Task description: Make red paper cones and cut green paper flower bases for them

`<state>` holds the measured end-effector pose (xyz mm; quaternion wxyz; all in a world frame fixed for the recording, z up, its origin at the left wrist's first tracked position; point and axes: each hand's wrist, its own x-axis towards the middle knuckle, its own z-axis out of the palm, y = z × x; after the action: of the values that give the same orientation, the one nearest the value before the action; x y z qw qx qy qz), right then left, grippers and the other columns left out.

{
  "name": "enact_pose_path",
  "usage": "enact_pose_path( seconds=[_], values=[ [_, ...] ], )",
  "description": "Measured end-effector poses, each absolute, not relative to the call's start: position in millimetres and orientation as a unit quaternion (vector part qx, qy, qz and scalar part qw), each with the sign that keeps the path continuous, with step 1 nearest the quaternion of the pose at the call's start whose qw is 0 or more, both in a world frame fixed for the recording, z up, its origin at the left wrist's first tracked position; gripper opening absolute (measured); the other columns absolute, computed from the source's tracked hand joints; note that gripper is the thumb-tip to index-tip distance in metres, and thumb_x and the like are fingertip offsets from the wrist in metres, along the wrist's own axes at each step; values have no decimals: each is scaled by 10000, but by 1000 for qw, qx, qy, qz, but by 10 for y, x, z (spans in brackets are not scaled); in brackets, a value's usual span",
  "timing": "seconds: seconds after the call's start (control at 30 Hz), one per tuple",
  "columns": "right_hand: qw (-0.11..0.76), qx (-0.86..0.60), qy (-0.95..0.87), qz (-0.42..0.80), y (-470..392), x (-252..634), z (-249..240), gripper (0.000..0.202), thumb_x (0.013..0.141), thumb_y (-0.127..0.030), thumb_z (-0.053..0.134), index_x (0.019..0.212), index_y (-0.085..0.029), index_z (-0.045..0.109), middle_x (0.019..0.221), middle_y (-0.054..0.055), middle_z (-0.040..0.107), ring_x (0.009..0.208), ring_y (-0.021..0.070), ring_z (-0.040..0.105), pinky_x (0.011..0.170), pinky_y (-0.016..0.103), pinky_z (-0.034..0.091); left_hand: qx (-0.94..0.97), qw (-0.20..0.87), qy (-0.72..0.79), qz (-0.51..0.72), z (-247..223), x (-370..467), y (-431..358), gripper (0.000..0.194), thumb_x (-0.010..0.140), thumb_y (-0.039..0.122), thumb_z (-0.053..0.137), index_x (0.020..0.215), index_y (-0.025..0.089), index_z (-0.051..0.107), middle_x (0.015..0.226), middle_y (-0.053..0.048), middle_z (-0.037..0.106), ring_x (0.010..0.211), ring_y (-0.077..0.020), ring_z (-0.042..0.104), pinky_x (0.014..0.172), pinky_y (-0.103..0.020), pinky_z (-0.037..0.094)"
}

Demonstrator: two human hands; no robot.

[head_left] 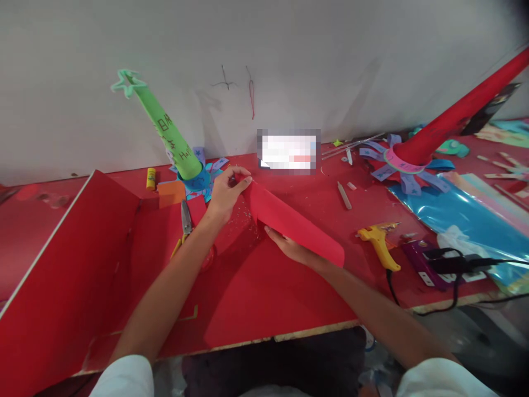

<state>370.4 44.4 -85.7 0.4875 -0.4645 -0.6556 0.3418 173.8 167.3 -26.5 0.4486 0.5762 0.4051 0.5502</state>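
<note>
Green paper tube [168, 132]: dark handwriting, "日" and "Ha" readable; other characters on it unclear.

Glue gun [382, 246] on red table [264, 298]

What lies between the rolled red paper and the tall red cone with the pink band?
A slim beige tool and a small pale scrap, in the head view.

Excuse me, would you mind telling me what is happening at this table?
A red paper roll is being handled at the red table: the person's left hand grips its far end, while the right hand touches its near side. A star-topped green tube stands beyond, and the yellow glue gun lies to the right.
</note>
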Motion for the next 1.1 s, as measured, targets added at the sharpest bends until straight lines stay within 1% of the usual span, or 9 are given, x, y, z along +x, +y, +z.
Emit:
enact_pose_path(
  seconds=[0.1,0.2,0.3,0.47,0.7,0.83,0.93,1.03,1.1],
  values=[
    [504,-475,-644,325,498,3753,-885,168,927,-475,797,953,-313,831,949,100,803,1141,368,740,1008,487,606,546,450,423,566,-312,1645,1768,217,794,275,889,924,216,725,933,-9,692,777,-122,611,660,-233,478],
    [520,-447,-614,392,569,3782,-860,241,961,-519,684,959,-312,808,852,55,778,970,293,752,893,451,631,498,461,421,602,-325,1472,1900,282,755,316,929,919,228,717,930,-2,686,725,-105,590,585,-216,457],
    [543,-434,-566,444,616,3799,-796,264,961,-438,577,896,-279,777,830,39,780,747,211,708,761,397,608,454,463,418,636,-296,1277,2016,323,694,318,970,895,231,732,874,9,671,685,-93,577,524,-190,448],
    [602,-458,-475,450,666,3849,-741,177,719,-224,526,645,-244,685,627,9,676,506,140,546,532,311,432,446,447,399,665,-202,1032,2127,336,714,315,988,891,240,712,787,39,621,645,-77,579,520,-170,482],
    [729,-462,-352,361,827,4075,-740,68,630,-201,531,593,-256,543,559,-29,463,516,132,429,499,284,298,444,453,351,689,43,906,2078,367,724,377,1015,892,251,714,774,30,593,629,-79,548,557,-181,518],
    [694,-438,-327,469,897,4154,-665,124,620,-196,616,727,-258,613,710,-18,567,615,138,516,548,273,377,513,504,327,613,149,986,1915,422,686,458,1044,946,268,772,738,27,564,626,-93,540,550,-203,479],
    [632,-410,-374,541,849,4066,-599,96,773,-308,721,849,-260,687,864,6,665,681,147,576,598,289,438,573,508,353,538,126,1186,1782,405,708,472,1023,955,252,788,772,13,602,638,-101,540,554,-221,443],
    [567,-370,-447,585,740,3915,-553,353,926,-603,726,893,-252,716,867,22,671,685,163,589,603,307,440,637,468,361,495,35,1454,1673,364,711,408,1004,921,216,777,868,-18,676,745,-127,588,638,-247,469],
    [538,-362,-486,586,670,3835,-533,506,926,-746,712,861,-244,701,819,17,639,688,167,569,622,312,431,665,452,364,469,-32,1614,1617,335,733,393,980,918,209,770,907,-27,704,765,-130,585,680,-263,470]
  ],
)
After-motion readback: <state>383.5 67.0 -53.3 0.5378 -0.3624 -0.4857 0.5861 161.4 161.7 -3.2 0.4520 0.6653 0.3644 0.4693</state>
